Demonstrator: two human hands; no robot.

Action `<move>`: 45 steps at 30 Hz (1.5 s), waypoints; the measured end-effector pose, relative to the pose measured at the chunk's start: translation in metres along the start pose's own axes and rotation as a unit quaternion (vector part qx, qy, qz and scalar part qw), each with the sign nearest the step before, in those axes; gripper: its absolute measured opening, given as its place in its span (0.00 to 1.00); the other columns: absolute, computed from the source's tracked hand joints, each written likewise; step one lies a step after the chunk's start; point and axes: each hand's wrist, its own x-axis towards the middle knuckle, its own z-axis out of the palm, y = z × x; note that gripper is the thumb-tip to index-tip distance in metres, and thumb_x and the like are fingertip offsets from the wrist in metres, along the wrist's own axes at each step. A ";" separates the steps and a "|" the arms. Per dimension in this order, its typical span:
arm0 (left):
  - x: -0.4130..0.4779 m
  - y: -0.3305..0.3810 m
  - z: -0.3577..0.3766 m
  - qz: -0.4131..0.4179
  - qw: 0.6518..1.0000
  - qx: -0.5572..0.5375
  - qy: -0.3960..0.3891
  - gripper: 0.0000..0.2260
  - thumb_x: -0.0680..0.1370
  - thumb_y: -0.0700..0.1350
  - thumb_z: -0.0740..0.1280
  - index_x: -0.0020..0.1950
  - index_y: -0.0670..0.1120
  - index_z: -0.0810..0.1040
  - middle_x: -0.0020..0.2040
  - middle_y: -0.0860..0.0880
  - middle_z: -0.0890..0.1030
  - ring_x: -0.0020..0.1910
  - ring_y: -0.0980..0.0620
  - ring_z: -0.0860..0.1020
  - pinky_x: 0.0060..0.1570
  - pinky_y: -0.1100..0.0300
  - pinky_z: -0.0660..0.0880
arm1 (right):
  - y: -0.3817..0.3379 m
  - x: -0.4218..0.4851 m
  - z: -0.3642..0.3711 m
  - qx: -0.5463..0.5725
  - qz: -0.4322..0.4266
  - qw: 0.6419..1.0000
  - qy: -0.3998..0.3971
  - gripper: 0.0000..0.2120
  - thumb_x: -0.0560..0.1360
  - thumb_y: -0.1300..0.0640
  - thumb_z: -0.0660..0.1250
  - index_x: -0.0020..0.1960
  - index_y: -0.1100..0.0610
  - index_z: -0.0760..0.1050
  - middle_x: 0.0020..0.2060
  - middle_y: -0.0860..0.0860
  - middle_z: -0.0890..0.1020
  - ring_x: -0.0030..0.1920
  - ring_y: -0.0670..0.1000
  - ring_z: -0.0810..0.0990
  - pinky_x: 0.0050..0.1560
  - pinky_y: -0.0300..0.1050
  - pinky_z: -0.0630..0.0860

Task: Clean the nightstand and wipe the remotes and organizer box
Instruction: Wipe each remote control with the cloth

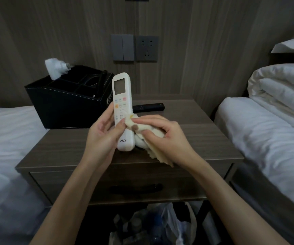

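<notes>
My left hand (103, 131) grips a white air-conditioner remote (121, 96) upright above the wooden nightstand (186, 138), screen facing me. My right hand (162, 133) holds a bunched cream cloth (139, 128) and presses it against the remote's button area. A black remote (148, 106) lies flat at the back of the nightstand. The black organizer box (66, 106) stands at the nightstand's back left, with a white plug adapter (55, 68) and a dark cable in its compartments.
White beds flank the nightstand on the left (6, 138) and right (266, 135), with folded duvets on the right bed. Wall switches and a socket (147, 48) sit above. A plastic bag (160, 225) lies under the nightstand, below its drawer (135, 188).
</notes>
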 end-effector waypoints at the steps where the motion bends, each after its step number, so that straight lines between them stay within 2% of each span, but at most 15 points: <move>1: 0.000 0.000 0.000 -0.004 1.000 -0.008 0.009 0.25 0.78 0.34 0.63 0.73 0.49 0.67 0.63 0.48 0.80 0.61 0.52 0.79 0.56 0.57 0.78 | 0.000 0.000 0.000 -0.006 0.010 1.000 -0.009 0.15 0.76 0.64 0.67 0.58 0.49 0.81 0.56 0.42 0.80 0.59 0.41 0.77 0.59 0.39 0.77; 5: 0.002 0.003 -0.001 -0.007 0.998 -0.034 0.056 0.23 0.79 0.34 0.62 0.72 0.50 0.68 0.61 0.50 0.80 0.59 0.54 0.80 0.54 0.57 0.79 | 0.000 -0.003 0.000 -0.030 0.019 0.998 -0.051 0.16 0.73 0.66 0.68 0.53 0.48 0.83 0.53 0.41 0.82 0.57 0.38 0.78 0.57 0.32 0.74; 10: 0.005 0.005 -0.006 -0.028 0.994 -0.055 0.093 0.24 0.79 0.37 0.63 0.74 0.50 0.67 0.64 0.50 0.79 0.60 0.55 0.79 0.57 0.57 0.78 | 0.000 -0.003 -0.009 -0.070 0.026 0.988 -0.133 0.09 0.72 0.62 0.71 0.48 0.50 0.84 0.50 0.42 0.82 0.53 0.39 0.79 0.54 0.30 0.74; 11: 0.006 0.005 -0.006 -0.034 0.993 -0.060 0.094 0.23 0.79 0.37 0.63 0.74 0.50 0.67 0.63 0.51 0.79 0.60 0.56 0.79 0.56 0.57 0.78 | 0.000 -0.002 -0.011 -0.066 0.030 0.990 -0.119 0.09 0.72 0.63 0.71 0.46 0.50 0.84 0.49 0.43 0.83 0.53 0.39 0.80 0.54 0.31 0.75; 13: 0.006 0.006 -0.003 -0.046 0.992 -0.073 0.091 0.22 0.79 0.39 0.63 0.73 0.49 0.68 0.62 0.51 0.80 0.60 0.55 0.79 0.58 0.57 0.77 | 0.002 0.001 -0.012 -0.058 0.029 0.998 -0.028 0.09 0.72 0.63 0.69 0.44 0.51 0.85 0.48 0.43 0.83 0.52 0.40 0.79 0.52 0.32 0.74; 16: 0.005 0.006 0.004 -0.067 0.992 -0.083 0.072 0.25 0.73 0.45 0.68 0.71 0.47 0.71 0.59 0.52 0.80 0.57 0.57 0.78 0.59 0.59 0.74 | 0.005 0.009 -0.016 -0.042 0.044 0.994 0.087 0.12 0.74 0.62 0.66 0.49 0.48 0.83 0.51 0.39 0.81 0.51 0.37 0.77 0.48 0.30 0.73; 18: 0.003 0.005 0.007 -0.078 0.993 -0.074 0.055 0.25 0.70 0.45 0.70 0.67 0.48 0.74 0.55 0.52 0.81 0.48 0.59 0.79 0.53 0.60 0.74 | 0.007 0.012 -0.021 -0.027 0.060 0.992 0.106 0.14 0.77 0.61 0.64 0.54 0.45 0.82 0.55 0.40 0.80 0.51 0.38 0.78 0.46 0.32 0.75; 20: 0.001 0.004 0.008 -0.097 0.992 -0.072 0.022 0.19 0.71 0.43 0.70 0.61 0.50 0.77 0.55 0.51 0.82 0.43 0.58 0.79 0.47 0.60 0.75 | 0.006 0.015 -0.024 -0.015 0.076 0.990 0.116 0.15 0.78 0.60 0.63 0.58 0.44 0.80 0.57 0.42 0.79 0.50 0.37 0.78 0.44 0.31 0.76; 23: -0.001 0.003 0.011 -0.126 0.985 -0.105 -0.048 0.16 0.72 0.44 0.67 0.60 0.51 0.75 0.59 0.50 0.82 0.53 0.54 0.82 0.46 0.62 0.78 | 0.004 0.017 -0.025 0.021 0.080 0.987 0.135 0.15 0.79 0.60 0.64 0.62 0.46 0.77 0.57 0.40 0.79 0.54 0.36 0.78 0.51 0.31 0.75; 26: -0.005 0.002 0.018 -0.142 0.979 -0.113 -0.096 0.15 0.76 0.45 0.66 0.63 0.49 0.73 0.61 0.46 0.81 0.61 0.49 0.79 0.52 0.57 0.80 | 0.002 0.018 -0.024 0.109 0.094 0.979 0.144 0.16 0.79 0.56 0.66 0.66 0.47 0.74 0.58 0.44 0.80 0.56 0.44 0.81 0.55 0.43 0.79; 31: -0.007 -0.002 0.025 -0.165 0.976 -0.105 -0.100 0.14 0.75 0.48 0.66 0.61 0.48 0.77 0.55 0.46 0.84 0.54 0.49 0.82 0.54 0.48 0.80 | -0.008 0.016 -0.027 0.219 0.110 0.961 0.126 0.16 0.78 0.58 0.66 0.65 0.49 0.74 0.55 0.48 0.82 0.51 0.49 0.84 0.47 0.44 0.82; 33: -0.008 -0.004 0.026 -0.153 0.982 -0.040 -0.106 0.15 0.75 0.49 0.65 0.61 0.50 0.77 0.56 0.47 0.83 0.57 0.46 0.81 0.58 0.48 0.78 | -0.008 0.015 -0.027 0.201 0.090 0.966 0.135 0.16 0.77 0.59 0.67 0.64 0.49 0.75 0.55 0.47 0.82 0.53 0.48 0.83 0.49 0.46 0.82; 37: -0.009 -0.009 0.027 -0.117 0.989 0.015 -0.093 0.18 0.77 0.44 0.65 0.67 0.52 0.73 0.57 0.50 0.83 0.57 0.50 0.81 0.53 0.55 0.79 | -0.009 0.014 -0.024 0.077 -0.002 0.982 0.171 0.16 0.78 0.60 0.66 0.64 0.51 0.76 0.58 0.44 0.80 0.57 0.41 0.79 0.52 0.35 0.77; 42: -0.009 -0.010 0.026 -0.083 0.993 0.036 -0.080 0.20 0.78 0.41 0.66 0.68 0.53 0.71 0.55 0.49 0.84 0.55 0.51 0.82 0.52 0.54 0.80 | -0.004 0.016 -0.019 -0.005 -0.029 0.988 0.150 0.15 0.78 0.61 0.66 0.62 0.49 0.78 0.60 0.42 0.79 0.62 0.40 0.76 0.64 0.44 0.74; 45: -0.007 -0.009 0.021 -0.078 0.995 0.020 -0.060 0.23 0.76 0.42 0.67 0.71 0.51 0.70 0.56 0.46 0.83 0.56 0.48 0.82 0.55 0.50 0.79 | -0.002 0.014 -0.014 -0.026 -0.039 0.993 0.110 0.14 0.77 0.62 0.67 0.60 0.50 0.80 0.59 0.43 0.80 0.61 0.40 0.76 0.64 0.40 0.73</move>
